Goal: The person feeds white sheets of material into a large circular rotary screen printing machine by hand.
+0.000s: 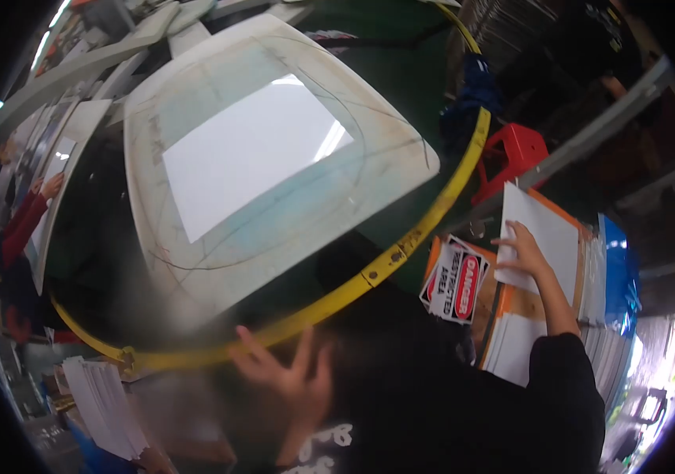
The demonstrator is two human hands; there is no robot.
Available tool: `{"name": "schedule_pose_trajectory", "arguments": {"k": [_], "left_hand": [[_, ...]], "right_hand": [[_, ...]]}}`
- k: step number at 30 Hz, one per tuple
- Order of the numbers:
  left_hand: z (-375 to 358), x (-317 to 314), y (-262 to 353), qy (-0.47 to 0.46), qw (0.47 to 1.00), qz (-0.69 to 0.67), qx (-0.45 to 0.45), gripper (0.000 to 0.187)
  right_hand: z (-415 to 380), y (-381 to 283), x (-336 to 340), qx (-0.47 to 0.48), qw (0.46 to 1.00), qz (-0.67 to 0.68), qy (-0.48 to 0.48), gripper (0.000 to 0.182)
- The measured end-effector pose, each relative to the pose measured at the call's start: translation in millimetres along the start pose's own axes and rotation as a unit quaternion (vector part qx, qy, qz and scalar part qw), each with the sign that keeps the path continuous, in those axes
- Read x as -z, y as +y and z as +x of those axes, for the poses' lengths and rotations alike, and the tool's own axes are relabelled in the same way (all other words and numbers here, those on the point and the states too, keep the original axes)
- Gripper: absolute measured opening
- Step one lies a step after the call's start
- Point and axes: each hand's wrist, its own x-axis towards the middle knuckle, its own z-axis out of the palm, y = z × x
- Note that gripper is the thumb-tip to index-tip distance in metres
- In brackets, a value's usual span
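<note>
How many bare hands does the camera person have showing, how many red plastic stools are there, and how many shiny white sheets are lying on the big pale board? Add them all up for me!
Bare hands (left hand, right hand): 2
Red plastic stool: 1
Shiny white sheet on the big pale board: 1
Total: 4

Pale, stained board (306, 213), rounded corners; glossy white sheet (251, 154) lying on it.

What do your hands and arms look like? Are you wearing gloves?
No gloves: the left hand and right hand are bare. A black sleeve ends above the right forearm. Curly white markings show on the black shirt.
</note>
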Motion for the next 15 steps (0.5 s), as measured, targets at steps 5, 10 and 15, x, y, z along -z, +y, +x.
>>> {"name": "schedule_pose_trajectory", "arguments": {"k": [5, 10, 15], "left_hand": [[11.9, 7.4, 7.1, 0.069, 0.995, 0.045, -0.058, 0.047], [5.2, 3.1, 23.4, 0.049, 0.994, 0.057, -0.075, 0.044], [-6.1, -6.8, 37.5, 0.017, 0.996, 0.031, -0.085, 0.044]], "right_hand": [[-4.0, 20.5, -8.3, -0.034, 0.991, 0.108, -0.065, 0.075], [-17.1, 18.9, -5.2, -0.033, 0.993, 0.082, -0.077, 0.083], [-19.4, 23.6, -3.0, -0.032, 0.993, 0.079, -0.077, 0.072]]}}
